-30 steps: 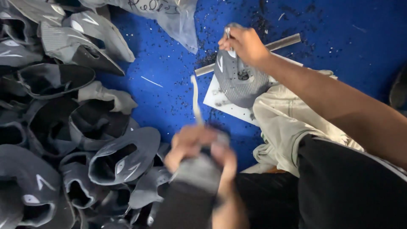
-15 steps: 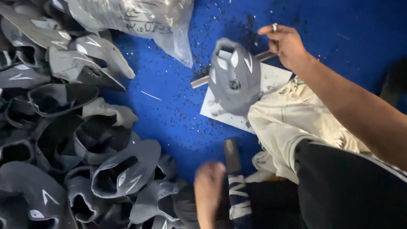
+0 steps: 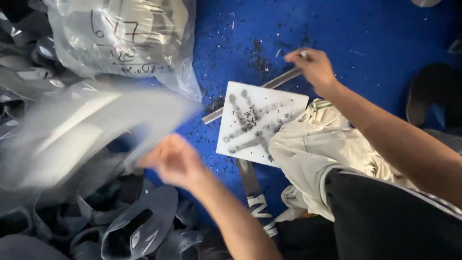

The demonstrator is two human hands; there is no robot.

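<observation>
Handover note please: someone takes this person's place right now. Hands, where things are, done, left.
Left hand: mid-swing, flinging a grey shoe upper (blurred) toward the pile of grey uppers; its grip cannot be made out.
Right hand: pinching a small tool at the end of the metal bar.
White cutting board on the blue floor is bare, speckled with punch scraps.
Clear bag lies beside the pile.
Done: upper off the board. Left: many uppers in the pile.
</observation>
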